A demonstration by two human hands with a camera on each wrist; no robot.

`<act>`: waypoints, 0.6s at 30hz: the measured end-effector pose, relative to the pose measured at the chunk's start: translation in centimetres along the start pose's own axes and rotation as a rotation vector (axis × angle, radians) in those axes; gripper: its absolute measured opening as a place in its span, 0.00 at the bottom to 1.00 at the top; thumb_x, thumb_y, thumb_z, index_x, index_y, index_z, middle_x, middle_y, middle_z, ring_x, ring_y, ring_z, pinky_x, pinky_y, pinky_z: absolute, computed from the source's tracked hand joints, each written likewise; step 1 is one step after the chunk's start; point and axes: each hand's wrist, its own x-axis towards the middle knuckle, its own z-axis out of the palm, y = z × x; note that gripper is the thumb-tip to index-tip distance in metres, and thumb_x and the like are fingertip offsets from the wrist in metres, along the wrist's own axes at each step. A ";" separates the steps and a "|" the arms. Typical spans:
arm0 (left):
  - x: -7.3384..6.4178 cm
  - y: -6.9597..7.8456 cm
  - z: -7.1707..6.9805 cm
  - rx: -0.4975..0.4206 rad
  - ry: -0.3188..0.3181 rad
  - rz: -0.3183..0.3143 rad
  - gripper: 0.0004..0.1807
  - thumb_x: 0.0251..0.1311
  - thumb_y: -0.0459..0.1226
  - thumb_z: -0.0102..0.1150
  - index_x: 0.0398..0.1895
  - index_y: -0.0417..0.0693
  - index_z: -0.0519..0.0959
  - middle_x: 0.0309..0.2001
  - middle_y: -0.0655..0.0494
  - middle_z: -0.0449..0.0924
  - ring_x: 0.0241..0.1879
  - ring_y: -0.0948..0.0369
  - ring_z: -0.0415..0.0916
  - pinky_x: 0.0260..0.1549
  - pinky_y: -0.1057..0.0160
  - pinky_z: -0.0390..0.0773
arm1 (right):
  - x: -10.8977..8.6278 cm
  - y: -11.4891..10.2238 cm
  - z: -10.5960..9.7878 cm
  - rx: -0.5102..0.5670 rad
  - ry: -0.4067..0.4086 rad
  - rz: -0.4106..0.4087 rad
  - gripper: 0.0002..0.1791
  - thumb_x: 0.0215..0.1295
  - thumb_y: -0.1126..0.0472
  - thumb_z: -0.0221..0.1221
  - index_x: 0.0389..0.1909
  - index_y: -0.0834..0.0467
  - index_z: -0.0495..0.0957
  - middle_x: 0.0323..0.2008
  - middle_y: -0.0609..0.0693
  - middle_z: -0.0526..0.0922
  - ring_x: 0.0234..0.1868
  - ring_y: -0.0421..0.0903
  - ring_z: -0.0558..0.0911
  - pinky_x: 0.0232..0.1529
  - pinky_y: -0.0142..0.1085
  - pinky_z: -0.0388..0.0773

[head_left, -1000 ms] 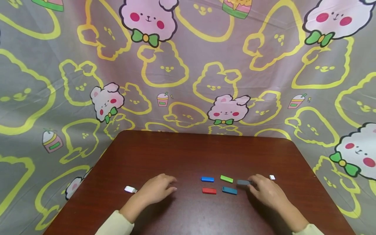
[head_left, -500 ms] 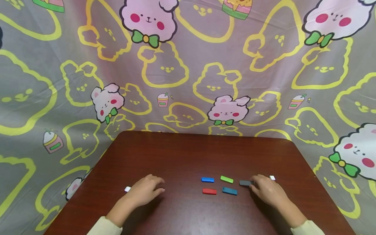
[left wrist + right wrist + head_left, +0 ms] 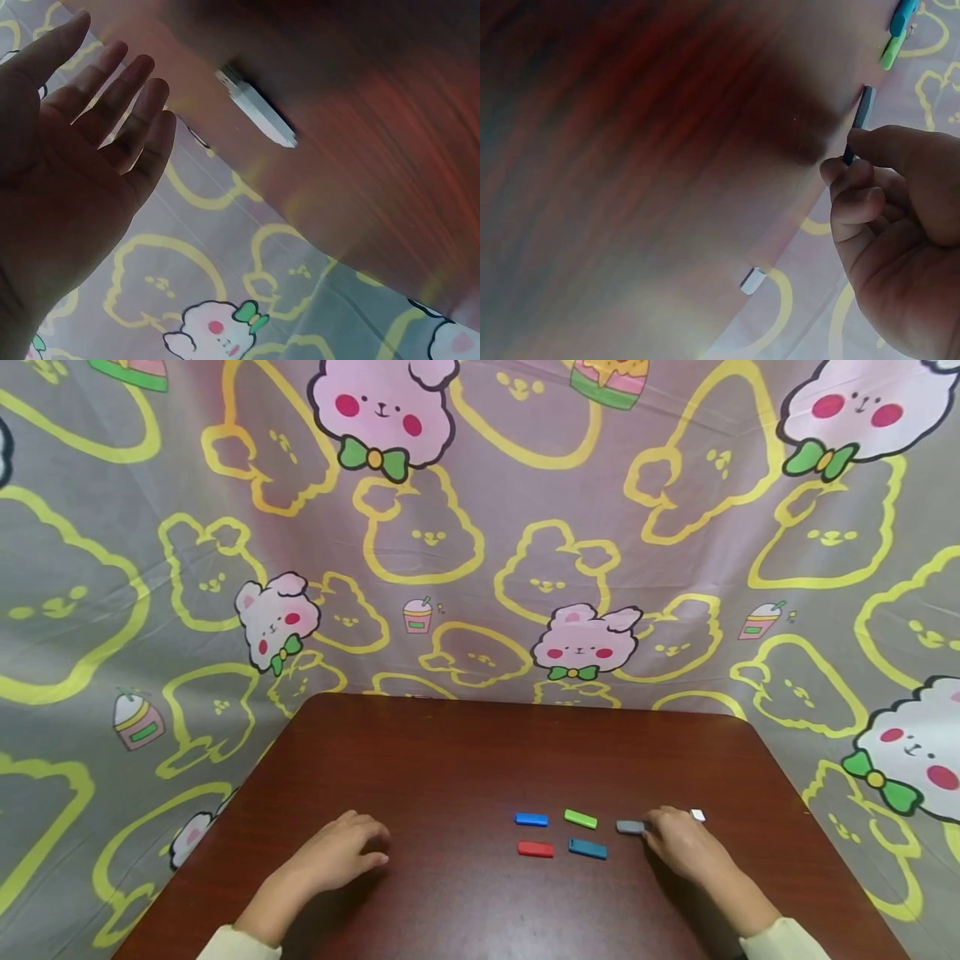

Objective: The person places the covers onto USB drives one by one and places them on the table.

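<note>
My right hand (image 3: 681,843) pinches one end of a grey USB stick (image 3: 628,827) between thumb and fingers, low over the table. In the right wrist view the stick (image 3: 865,109) juts out past the thumb. My left hand (image 3: 330,857) hovers at the left of the table with its fingers loosely bent, holding nothing. A white USB stick (image 3: 262,112) with a bare metal plug lies on the table near its fingertips in the left wrist view; the hand hides it in the head view.
Left of the grey stick lie a blue stick (image 3: 531,819), a green stick (image 3: 581,819), a red stick (image 3: 536,849) and a teal stick (image 3: 588,848). A small white piece (image 3: 697,815) lies beyond my right hand. A patterned curtain (image 3: 480,602) hangs behind the brown table (image 3: 465,760).
My left hand has drawn back leftward, away from the table's middle, and now covers the white stick in the head view. My right hand has shifted slightly right with the grey stick.
</note>
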 end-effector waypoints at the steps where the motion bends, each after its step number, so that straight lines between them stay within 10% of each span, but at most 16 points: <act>1: -0.1 -0.2 0.0 0.000 0.001 -0.002 0.13 0.59 0.43 0.71 0.45 0.50 0.84 0.46 0.58 0.83 0.49 0.54 0.76 0.49 0.47 0.76 | 0.0 0.0 0.0 -0.001 0.003 -0.007 0.07 0.52 0.70 0.70 0.29 0.60 0.81 0.27 0.50 0.81 0.31 0.50 0.83 0.33 0.45 0.80; 18: -1.5 -1.7 -0.7 0.022 -0.025 -0.155 0.21 0.47 0.38 0.79 0.46 0.51 0.82 0.47 0.58 0.81 0.48 0.56 0.73 0.47 0.47 0.74 | 0.1 0.7 -0.8 0.012 -0.011 0.045 0.08 0.55 0.70 0.68 0.34 0.56 0.83 0.33 0.48 0.82 0.36 0.52 0.84 0.34 0.47 0.80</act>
